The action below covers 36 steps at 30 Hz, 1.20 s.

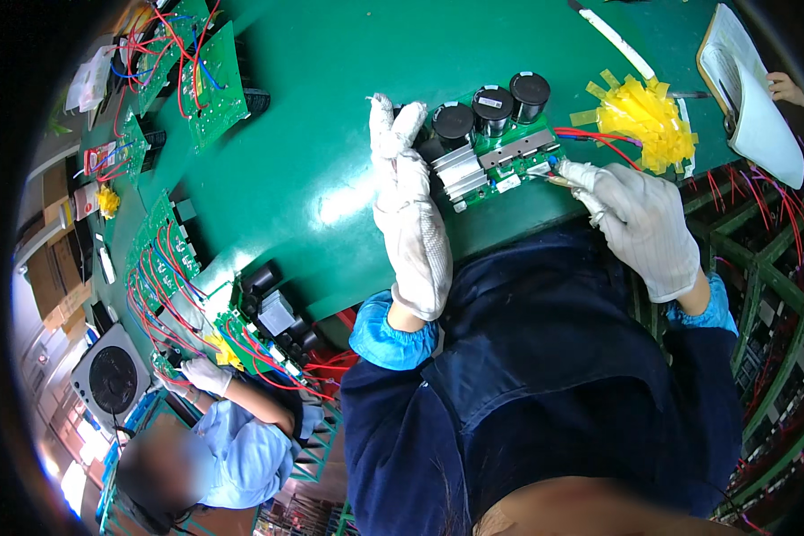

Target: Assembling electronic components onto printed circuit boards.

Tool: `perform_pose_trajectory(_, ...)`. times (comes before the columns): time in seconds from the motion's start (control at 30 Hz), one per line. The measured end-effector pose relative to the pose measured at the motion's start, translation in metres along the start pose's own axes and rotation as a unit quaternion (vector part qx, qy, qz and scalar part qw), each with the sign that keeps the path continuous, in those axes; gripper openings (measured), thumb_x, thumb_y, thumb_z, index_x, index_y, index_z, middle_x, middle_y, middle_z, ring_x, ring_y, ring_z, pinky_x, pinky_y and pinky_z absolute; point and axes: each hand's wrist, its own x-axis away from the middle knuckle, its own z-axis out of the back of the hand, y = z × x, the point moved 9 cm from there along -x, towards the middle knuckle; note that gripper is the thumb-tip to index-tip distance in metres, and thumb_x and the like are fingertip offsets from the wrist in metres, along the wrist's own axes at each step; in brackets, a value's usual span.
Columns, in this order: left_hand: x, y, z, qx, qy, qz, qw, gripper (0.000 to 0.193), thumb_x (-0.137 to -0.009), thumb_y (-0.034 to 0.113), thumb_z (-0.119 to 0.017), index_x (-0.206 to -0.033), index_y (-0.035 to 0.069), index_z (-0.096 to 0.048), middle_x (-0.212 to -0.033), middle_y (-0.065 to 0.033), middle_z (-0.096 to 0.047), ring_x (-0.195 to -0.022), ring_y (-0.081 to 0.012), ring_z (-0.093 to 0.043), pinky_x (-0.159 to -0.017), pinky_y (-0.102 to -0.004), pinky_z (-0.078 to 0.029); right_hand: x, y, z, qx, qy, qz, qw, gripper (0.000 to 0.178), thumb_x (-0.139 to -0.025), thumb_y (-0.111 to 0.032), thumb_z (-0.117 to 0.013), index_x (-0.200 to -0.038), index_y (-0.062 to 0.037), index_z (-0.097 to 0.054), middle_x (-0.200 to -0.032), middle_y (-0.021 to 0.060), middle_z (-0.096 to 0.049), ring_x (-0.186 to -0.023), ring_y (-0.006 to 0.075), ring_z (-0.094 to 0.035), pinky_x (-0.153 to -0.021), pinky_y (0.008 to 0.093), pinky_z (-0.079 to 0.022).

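A green circuit board (496, 156) with three black cylindrical capacitors and a silver heat sink lies on the green table (330, 134) in front of me. My left hand (411, 214), in a white glove, rests against the board's left end with fingers extended. My right hand (639, 223), also gloved, pinches a thin tool (558, 180) whose tip touches the board's right edge, near red and blue wires (598, 137).
A cluster of yellow tape strips (643, 114) sits right of the board. A clipboard with papers (750, 89) is held by another person's hand at far right. Several more boards with red wires lie along the left, where a co-worker (232, 429) works. A fan (112, 380) stands lower left.
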Motion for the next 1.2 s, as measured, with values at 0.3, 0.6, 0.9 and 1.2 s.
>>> perform_pose_trajectory(0.3, -0.003, 0.004, 0.016, -0.185, 0.003, -0.161, 0.969, 0.043, -0.092, -0.013, -0.045, -0.131, 0.001, -0.056, -0.141, -0.0201, -0.052, -0.130, -0.0287, -0.051, -0.109, -0.0373, -0.039, -0.009, -0.042, -0.005, -0.016, -0.017, 0.068, 0.997, 0.029, -0.079, -0.021, -0.069, -0.107, -0.0164, -0.066, -0.094, 0.0010, -0.058, -0.085, 0.0179, -0.059, -0.065, 0.0337, -0.048)
perform_pose_trajectory(0.6, -0.006, -0.016, 0.026, -0.101, -0.010, -0.120, 0.988, 0.039, -0.093, -0.008, -0.041, -0.128, -0.001, -0.058, -0.145, -0.0173, -0.048, -0.135, -0.0284, -0.046, -0.112, -0.0349, -0.031, -0.017, -0.040, -0.015, -0.046, -0.038, 0.017, 0.998, 0.026, -0.078, -0.019, -0.071, -0.103, -0.0126, -0.067, -0.091, 0.0037, -0.059, -0.079, 0.0211, -0.061, -0.064, 0.0348, -0.049)
perform_pose_trajectory(0.9, -0.020, -0.064, 0.049, 0.439, 0.041, 0.084, 0.894, 0.047, -0.102, 0.025, -0.042, -0.135, -0.007, -0.049, -0.139, -0.0211, -0.051, -0.130, -0.0301, -0.050, -0.114, -0.0420, -0.034, -0.009, 0.040, -0.021, -0.376, 0.092, -0.228, 0.894, 0.045, -0.093, -0.015, -0.066, -0.132, -0.0005, -0.050, -0.127, 0.0126, -0.062, -0.108, 0.0200, -0.064, -0.093, 0.0302, -0.050)
perform_pose_trajectory(1.2, -0.025, -0.091, 0.055, 0.402, 0.019, 0.201, 0.893, 0.062, -0.094, 0.035, -0.056, -0.140, -0.006, -0.044, -0.144, -0.0191, -0.047, -0.127, -0.0291, -0.049, -0.104, -0.0391, -0.039, -0.015, 0.051, -0.050, -0.470, 0.057, -0.303, 0.827, 0.043, -0.102, -0.028, -0.051, -0.130, 0.0051, -0.051, -0.090, 0.0058, -0.063, -0.073, 0.0107, -0.054, -0.067, 0.0235, -0.047)
